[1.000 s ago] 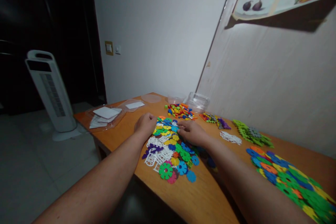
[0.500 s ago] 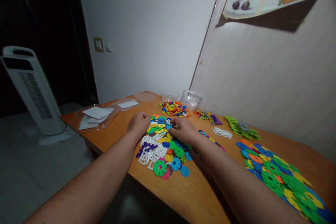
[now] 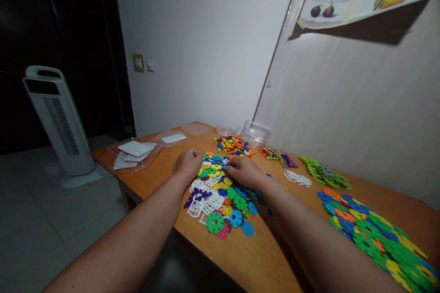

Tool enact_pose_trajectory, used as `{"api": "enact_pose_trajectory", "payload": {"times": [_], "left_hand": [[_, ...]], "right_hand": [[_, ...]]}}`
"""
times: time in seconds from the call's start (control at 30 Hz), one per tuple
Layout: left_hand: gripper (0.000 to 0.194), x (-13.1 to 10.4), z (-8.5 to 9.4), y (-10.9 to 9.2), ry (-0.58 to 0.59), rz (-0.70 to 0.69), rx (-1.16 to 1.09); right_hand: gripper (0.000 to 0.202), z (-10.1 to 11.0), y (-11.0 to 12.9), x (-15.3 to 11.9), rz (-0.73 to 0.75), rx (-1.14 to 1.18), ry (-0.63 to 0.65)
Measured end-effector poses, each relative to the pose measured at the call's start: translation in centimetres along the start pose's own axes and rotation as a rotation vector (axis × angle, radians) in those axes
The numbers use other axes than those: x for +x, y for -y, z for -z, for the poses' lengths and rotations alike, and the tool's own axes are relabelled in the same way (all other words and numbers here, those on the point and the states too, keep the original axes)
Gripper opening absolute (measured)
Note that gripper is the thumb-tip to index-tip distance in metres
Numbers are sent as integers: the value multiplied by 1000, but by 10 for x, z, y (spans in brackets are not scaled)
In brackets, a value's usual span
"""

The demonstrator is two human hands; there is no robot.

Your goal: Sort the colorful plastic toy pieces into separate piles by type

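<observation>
A mixed pile of plastic pieces lies on the wooden table, with slotted discs (image 3: 238, 198) in green, blue, yellow and pink. White window-like frames (image 3: 210, 201) and a purple notched piece (image 3: 197, 196) lie among them. At the pile's left edge rests my left hand (image 3: 187, 165), its fingers curled closed; whatever may be inside is hidden. My right hand (image 3: 245, 171) is over the pile's right side, fingers bent and thumb drawn close to the forefinger. Anything small between those fingertips cannot be made out.
Small coloured blocks (image 3: 233, 145) lie behind the pile, near a clear container (image 3: 256, 133). Green pieces (image 3: 323, 171), white pieces (image 3: 297, 178) and a big group of discs (image 3: 378, 233) spread along the right. Clear lids with white cards (image 3: 135, 149) lie left. A tower fan (image 3: 58, 119) stands beyond.
The whole scene has shifted slightly right and down as the head turned. My right thumb and forefinger look closer together. My left hand stays closed at the pile's left edge.
</observation>
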State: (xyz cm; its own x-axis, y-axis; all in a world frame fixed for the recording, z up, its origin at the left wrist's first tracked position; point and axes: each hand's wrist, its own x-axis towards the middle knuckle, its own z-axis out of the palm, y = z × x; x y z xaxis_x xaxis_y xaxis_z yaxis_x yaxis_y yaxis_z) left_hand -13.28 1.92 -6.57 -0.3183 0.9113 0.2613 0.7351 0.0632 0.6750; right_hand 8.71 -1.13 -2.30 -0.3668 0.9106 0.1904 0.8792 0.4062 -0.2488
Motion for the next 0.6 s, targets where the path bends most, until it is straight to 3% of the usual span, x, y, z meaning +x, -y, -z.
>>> {"api": "enact_pose_trajectory", "payload": {"times": [0.2, 0.33, 0.43, 0.6], "left_hand": [[25, 0, 0, 1, 3, -5, -10], [27, 2, -2, 2, 0, -10, -16], [27, 5, -4, 5, 4, -15, -21], [26, 7, -6, 8, -3, -36, -22]], "right_hand": [[37, 9, 1, -4, -155, -121, -194], [40, 26, -19, -22, -255, -150, -287], [39, 45, -52, -49, -311, -155, -324], [42, 80, -134, -122, -542, -157, -373]]}}
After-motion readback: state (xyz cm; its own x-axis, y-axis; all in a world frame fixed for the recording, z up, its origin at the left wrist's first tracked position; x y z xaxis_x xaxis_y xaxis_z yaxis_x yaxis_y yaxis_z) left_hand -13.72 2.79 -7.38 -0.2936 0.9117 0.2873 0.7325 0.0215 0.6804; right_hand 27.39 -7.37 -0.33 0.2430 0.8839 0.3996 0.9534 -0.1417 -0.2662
